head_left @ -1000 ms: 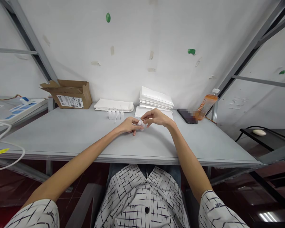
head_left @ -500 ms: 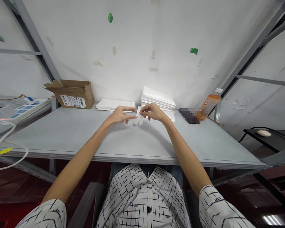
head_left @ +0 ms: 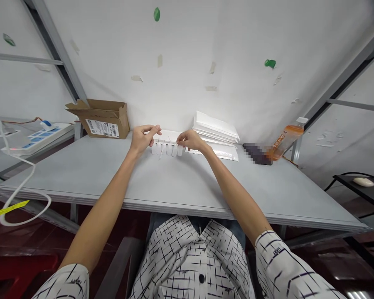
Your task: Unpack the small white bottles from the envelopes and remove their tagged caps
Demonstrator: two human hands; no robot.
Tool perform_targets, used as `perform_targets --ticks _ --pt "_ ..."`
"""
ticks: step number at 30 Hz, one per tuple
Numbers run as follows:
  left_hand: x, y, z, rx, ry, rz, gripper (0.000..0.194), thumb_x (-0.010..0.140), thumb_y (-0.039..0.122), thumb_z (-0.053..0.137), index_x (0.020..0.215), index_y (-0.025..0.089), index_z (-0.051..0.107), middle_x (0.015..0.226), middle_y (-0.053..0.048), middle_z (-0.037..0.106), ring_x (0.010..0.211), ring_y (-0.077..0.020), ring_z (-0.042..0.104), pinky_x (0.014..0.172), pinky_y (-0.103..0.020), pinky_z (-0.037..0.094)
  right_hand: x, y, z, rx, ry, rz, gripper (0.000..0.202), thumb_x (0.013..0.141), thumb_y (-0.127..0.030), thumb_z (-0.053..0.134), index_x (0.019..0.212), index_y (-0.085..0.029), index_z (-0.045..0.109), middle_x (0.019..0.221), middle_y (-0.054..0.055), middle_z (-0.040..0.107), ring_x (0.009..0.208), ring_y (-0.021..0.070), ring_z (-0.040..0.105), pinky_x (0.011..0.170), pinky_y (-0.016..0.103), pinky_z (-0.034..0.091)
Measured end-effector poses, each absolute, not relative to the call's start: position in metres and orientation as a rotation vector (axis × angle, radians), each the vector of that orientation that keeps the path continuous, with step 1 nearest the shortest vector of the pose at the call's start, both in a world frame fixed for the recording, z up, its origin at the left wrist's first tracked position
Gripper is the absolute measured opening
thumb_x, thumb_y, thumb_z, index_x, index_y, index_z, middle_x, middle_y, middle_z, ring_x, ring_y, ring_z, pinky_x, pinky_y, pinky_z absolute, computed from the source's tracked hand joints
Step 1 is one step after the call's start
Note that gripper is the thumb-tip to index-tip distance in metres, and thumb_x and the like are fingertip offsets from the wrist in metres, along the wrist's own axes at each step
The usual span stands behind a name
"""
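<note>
Several small white tags (head_left: 166,149) hang in a row between my two hands, just above the grey table. Thin threads or loops show along their upper edge, too fine to make out fully. My left hand (head_left: 142,139) is at the row's left end, thumb and fingers pinched together on it. At the right end my right hand (head_left: 191,139) pinches the top of the row with thumb and forefinger. A flat white sheet or envelope (head_left: 171,133) lies behind the tags, partly covered by my hands.
A stack of white padded envelopes (head_left: 216,126) stands at the back, right of centre. An opened cardboard box (head_left: 107,118) is at the back left. A dark pixelated object (head_left: 257,153) and an orange drink bottle (head_left: 286,139) lie right. A power strip (head_left: 39,139) sits left.
My hands have moved apart, the left one up and leftward. The white tags, bunched near my right fingertips before, are now spread in a row. The view has shifted slightly.
</note>
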State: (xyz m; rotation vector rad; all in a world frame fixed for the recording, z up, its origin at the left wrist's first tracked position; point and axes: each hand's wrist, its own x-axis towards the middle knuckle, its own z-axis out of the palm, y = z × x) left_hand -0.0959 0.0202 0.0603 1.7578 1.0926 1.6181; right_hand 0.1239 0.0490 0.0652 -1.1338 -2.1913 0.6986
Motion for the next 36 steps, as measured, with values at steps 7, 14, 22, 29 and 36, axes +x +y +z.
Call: perform_targets --ticks 7,14,22,29,36 --pt "-0.093 0.020 0.059 1.808 1.134 1.588 0.040 0.080 0.050 0.064 0.072 0.011 0.071 0.085 -0.009 0.073 0.036 -0.0035 0.045 0.039 -0.022 0.034 0.117 0.054 0.063 -1.126 -2.172 0.715 0.007 0.076 -0.010 0.061 0.074 -0.011 0.067 0.073 0.006 0.066 0.054 0.0092 0.057 0.039 0.018 0.045" --pt "-0.092 0.022 0.056 1.866 1.204 1.546 0.040 0.080 0.049 0.063 0.068 0.012 0.070 0.080 -0.008 0.072 0.037 -0.0055 0.049 0.041 -0.022 0.034 0.120 0.053 0.061 -1.129 -2.134 0.754 0.003 0.078 -0.014 0.066 0.076 -0.011 0.066 0.077 0.007 0.067 0.055 0.0092 0.059 0.042 0.019 0.050" --pt "-0.092 0.021 0.053 1.919 1.244 1.514 0.038 0.081 0.047 0.062 0.070 0.013 0.072 0.076 -0.007 0.071 0.040 -0.0070 0.051 0.043 -0.022 0.035 0.122 0.056 0.057 -1.121 -2.127 0.776 0.010 0.077 -0.010 0.064 0.087 -0.011 0.067 0.088 0.010 0.069 0.057 0.0093 0.062 0.041 0.018 0.049" --pt "-0.092 0.020 0.054 1.940 1.251 1.534 0.037 0.082 0.047 0.061 0.069 0.013 0.071 0.070 -0.005 0.070 0.039 -0.0074 0.050 0.045 -0.023 0.038 0.124 0.053 0.060 -1.122 -2.151 0.799 0.018 0.077 -0.014 0.065 0.095 -0.012 0.067 0.096 0.011 0.070 0.059 0.0115 0.063 0.042 0.021 0.051" --pt "-0.076 0.009 0.048 2.096 1.225 1.572 0.037 0.084 0.039 0.056 0.059 0.014 0.067 0.039 0.004 0.044 0.038 -0.0075 0.038 0.045 -0.022 0.029 0.172 0.039 0.061 -1.292 -2.104 0.464 0.019 0.079 -0.020 0.065 0.097 -0.017 0.070 0.106 0.006 0.071 0.082 0.0180 0.067 0.060 0.026 0.052"
